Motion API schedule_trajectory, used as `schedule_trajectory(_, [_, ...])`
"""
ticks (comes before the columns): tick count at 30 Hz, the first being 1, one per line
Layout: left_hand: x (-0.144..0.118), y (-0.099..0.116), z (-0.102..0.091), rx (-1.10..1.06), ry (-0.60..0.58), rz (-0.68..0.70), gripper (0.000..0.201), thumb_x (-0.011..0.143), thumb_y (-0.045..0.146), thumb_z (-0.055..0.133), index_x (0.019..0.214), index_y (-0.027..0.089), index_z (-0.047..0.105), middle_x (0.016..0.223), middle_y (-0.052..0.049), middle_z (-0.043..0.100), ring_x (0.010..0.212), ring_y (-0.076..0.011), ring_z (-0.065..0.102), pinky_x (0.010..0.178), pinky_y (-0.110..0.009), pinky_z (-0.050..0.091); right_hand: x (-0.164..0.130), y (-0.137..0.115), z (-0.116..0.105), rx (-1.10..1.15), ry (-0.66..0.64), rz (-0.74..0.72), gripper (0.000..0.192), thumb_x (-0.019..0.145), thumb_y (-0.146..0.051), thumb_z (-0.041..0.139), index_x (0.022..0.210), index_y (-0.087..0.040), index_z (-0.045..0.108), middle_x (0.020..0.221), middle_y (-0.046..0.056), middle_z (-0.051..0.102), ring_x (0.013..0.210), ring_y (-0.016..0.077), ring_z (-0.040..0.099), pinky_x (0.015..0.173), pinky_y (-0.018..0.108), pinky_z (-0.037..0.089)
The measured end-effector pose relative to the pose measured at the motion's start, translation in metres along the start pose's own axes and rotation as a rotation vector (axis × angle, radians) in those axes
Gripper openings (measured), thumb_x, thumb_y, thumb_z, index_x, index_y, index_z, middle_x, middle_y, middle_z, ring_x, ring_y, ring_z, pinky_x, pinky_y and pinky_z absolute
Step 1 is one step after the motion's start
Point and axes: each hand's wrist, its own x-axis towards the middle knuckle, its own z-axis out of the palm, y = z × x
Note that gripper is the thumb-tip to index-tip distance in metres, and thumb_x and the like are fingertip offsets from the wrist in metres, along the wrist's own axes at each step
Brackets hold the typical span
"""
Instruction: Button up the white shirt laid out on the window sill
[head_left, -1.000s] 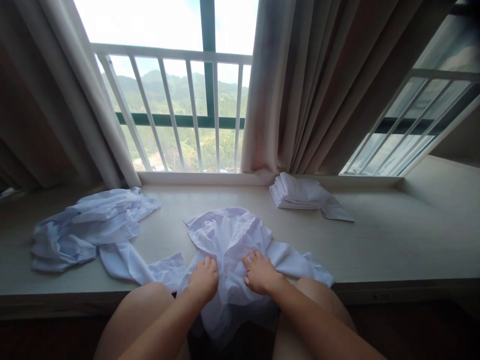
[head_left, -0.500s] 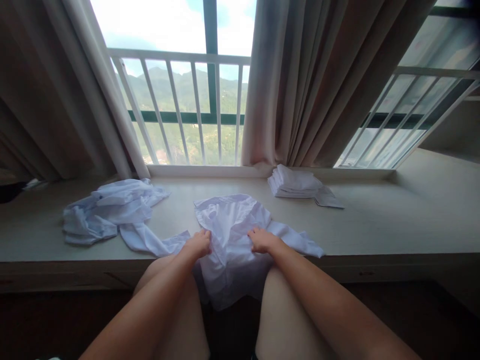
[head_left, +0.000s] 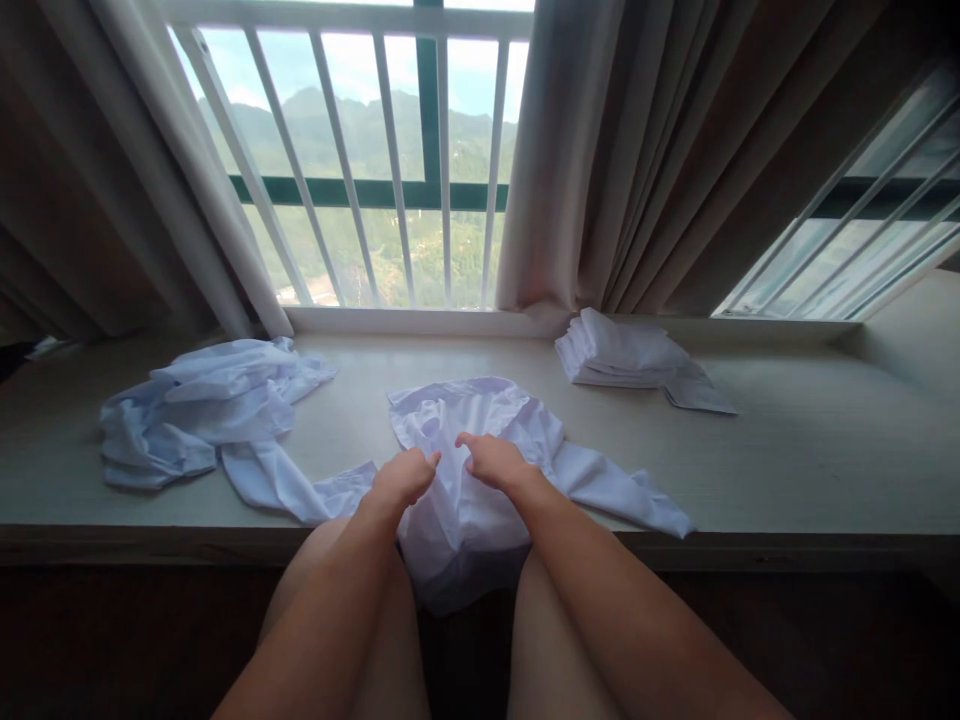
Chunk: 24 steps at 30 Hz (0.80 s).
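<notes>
A white shirt [head_left: 461,530] lies in front of me, collar end toward the window, its lower part hanging over the ledge's front edge between my knees. My left hand [head_left: 409,475] is closed on the left side of the shirt's front, thumb pointing inward. Close beside it, my right hand [head_left: 495,462] has its fingers bent at the middle of the front, gripping the cloth there; the fingertips are partly hidden. One sleeve [head_left: 622,488] stretches out to the right along the ledge. Another stretch of sleeve [head_left: 341,492] shows left of my left wrist.
A crumpled heap of white cloth [head_left: 217,400] lies on the left of the pale ledge [head_left: 810,440]. Folded white cloths [head_left: 622,350] are stacked at the back right, one flap trailing. Behind are a barred window [head_left: 367,170] and grey-brown curtains [head_left: 637,150].
My right hand has moved left and slightly away from me, to the shirt's middle, closer to my left hand. The left hand has shifted slightly right. The view has tilted down.
</notes>
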Motion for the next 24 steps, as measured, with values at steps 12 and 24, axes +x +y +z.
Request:
schedule_trajectory(12, [0.003, 0.016, -0.008, -0.184, -0.212, 0.002, 0.022, 0.091, 0.032, 0.052, 0.075, 0.016, 0.055, 0.074, -0.006, 0.070, 0.050, -0.0153, 0.062, 0.045, -0.025, 0.047, -0.001, 0.000, -0.005, 0.131, -0.164, -0.086, 0.020, 0.089, -0.017, 0.060, 0.102, -0.021, 0.074, 0.100, 0.006, 0.075, 0.089, 0.0215, 0.068, 0.066, 0.025, 0.038])
schedule_trajectory(24, [0.003, 0.017, 0.005, -0.322, -0.227, 0.080, 0.017, 0.077, 0.023, 0.070, 0.091, 0.015, 0.063, 0.079, -0.004, 0.069, 0.061, -0.0138, 0.063, 0.049, -0.021, 0.048, -0.006, 0.033, -0.007, 0.442, -0.086, -0.119, 0.030, 0.086, -0.002, 0.054, 0.099, -0.019, 0.076, 0.097, 0.001, 0.074, 0.079, 0.0105, 0.063, 0.068, 0.019, 0.040])
